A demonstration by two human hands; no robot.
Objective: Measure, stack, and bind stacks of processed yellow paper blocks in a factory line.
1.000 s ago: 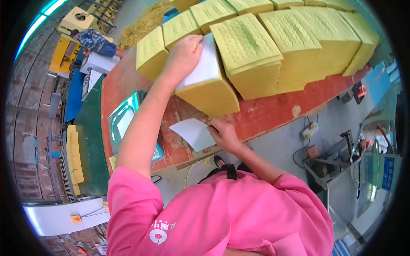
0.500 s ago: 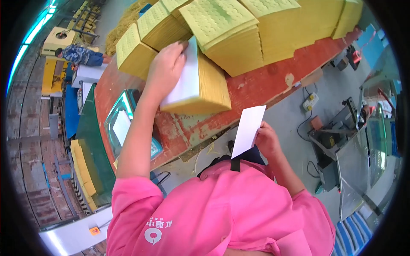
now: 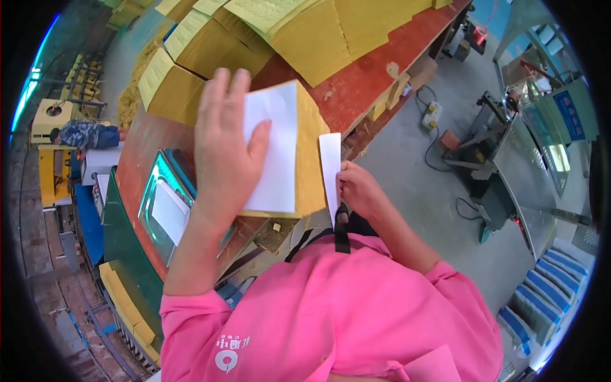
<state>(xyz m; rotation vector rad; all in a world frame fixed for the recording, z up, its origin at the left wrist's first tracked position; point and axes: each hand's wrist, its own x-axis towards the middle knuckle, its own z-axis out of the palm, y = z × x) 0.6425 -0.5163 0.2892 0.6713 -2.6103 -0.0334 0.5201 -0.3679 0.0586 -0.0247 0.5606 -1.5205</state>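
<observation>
Just right of the frame's centre, the right hand has its thumb and fingers pinched together on the right edge of a thin white rectangular sheet of paper, whose long axis runs nearly up and down the frame. That sheet lies to the left of those fingers, between them and a thick yellow block of stacked paper; whether sheet and block touch, I cannot tell. Capping the block, a second white paper sheet has its long axis roughly parallel to the held one. At its left edge is the left hand, nearer to the block, fingers extended, thumb spread away from them over the white surface. Farther off, yellow embossed paper stacks stand on a worn red tabletop, toward the upper frame.
</observation>
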